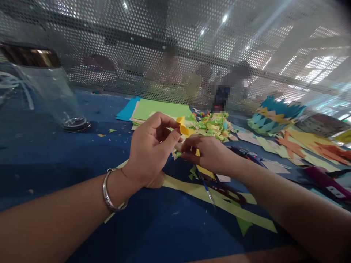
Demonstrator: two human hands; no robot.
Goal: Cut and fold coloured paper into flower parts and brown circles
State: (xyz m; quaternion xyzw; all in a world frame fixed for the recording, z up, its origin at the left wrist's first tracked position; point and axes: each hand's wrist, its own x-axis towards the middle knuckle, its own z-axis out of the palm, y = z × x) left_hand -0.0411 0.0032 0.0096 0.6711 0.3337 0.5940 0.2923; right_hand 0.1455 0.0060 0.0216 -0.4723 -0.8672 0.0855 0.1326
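Holding a small yellow paper (186, 130) between its thumb and bent fingers, the left hand (152, 146) is above the blue table (93, 219), in front of the pile of cut paper (216, 126). The right hand (211, 154) is just beside it with the fingers curled and close together, but I cannot tell if they grip something. Nearer to the person lies a long pale strip (192, 189), while a green sheet (164, 107) lies behind the left hand.
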